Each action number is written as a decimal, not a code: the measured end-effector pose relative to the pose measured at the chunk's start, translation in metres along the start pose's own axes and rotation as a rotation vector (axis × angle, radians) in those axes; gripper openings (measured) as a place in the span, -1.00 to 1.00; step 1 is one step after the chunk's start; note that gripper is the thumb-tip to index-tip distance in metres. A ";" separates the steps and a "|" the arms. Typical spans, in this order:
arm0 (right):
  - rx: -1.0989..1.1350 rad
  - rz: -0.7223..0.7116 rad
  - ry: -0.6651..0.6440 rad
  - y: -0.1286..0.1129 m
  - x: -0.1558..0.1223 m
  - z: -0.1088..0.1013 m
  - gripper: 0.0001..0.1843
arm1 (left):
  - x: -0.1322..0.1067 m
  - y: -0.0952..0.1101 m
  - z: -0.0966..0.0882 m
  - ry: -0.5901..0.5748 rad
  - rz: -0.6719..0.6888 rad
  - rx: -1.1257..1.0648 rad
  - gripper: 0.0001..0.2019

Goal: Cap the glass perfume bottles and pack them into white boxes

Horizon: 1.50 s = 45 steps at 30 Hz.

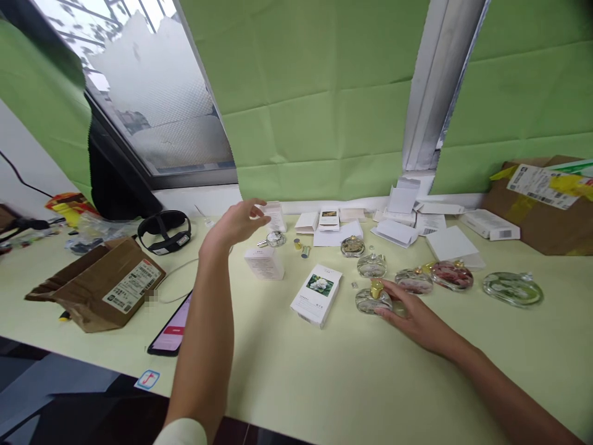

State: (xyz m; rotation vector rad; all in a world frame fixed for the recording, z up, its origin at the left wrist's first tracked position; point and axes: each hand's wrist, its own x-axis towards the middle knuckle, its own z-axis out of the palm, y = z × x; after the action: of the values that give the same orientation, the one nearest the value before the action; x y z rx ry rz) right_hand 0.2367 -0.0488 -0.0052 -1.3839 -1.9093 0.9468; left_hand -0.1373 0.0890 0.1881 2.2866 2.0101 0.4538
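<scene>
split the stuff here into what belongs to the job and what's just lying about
Likely part of it:
glass bottle touched by the right hand
other glass bottles
flower-picture box

Probably just lying about:
phone
black headset
brown carton at left

Open front tabletop (352, 383), bottles (451, 276) behind

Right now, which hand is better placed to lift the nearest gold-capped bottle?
The right, I'd judge: the right hand is already at the gold-capped bottle, fingers against it. The left hand is raised, open, on the other side of the flower-printed box.
</scene>
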 end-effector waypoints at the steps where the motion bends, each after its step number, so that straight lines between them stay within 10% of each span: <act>1: 0.004 0.001 0.003 -0.001 0.000 0.000 -0.31 | 0.016 -0.003 0.000 -0.008 0.002 0.021 -0.49; 8: 0.017 -0.004 0.004 0.002 0.002 0.000 -0.32 | 0.118 -0.037 0.038 -0.251 0.022 0.243 -0.41; 22: 0.004 0.005 -0.018 -0.001 0.003 -0.002 -0.35 | 0.145 -0.067 0.072 -0.166 0.089 0.293 -0.66; 30: 0.056 0.063 0.059 0.006 0.001 -0.003 -0.36 | 0.115 -0.024 0.023 -0.115 0.158 0.250 -0.66; 36: 0.309 -0.176 0.067 -0.029 0.002 -0.059 -0.51 | 0.020 0.057 -0.021 -0.117 0.375 0.073 -0.61; 40: 0.319 -0.173 0.125 -0.063 0.011 -0.111 -0.44 | -0.042 0.105 -0.004 -0.171 0.430 -0.149 -0.57; 45: 0.358 -0.230 0.313 -0.072 0.030 -0.142 -0.48 | -0.052 0.134 0.032 -0.417 0.710 -0.376 -0.61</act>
State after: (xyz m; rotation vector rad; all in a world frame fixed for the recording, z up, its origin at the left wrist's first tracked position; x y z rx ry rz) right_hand 0.3027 -0.0062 0.1369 -1.0105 -1.5358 0.8512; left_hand -0.0056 0.0236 0.1804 2.4999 0.8171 0.3076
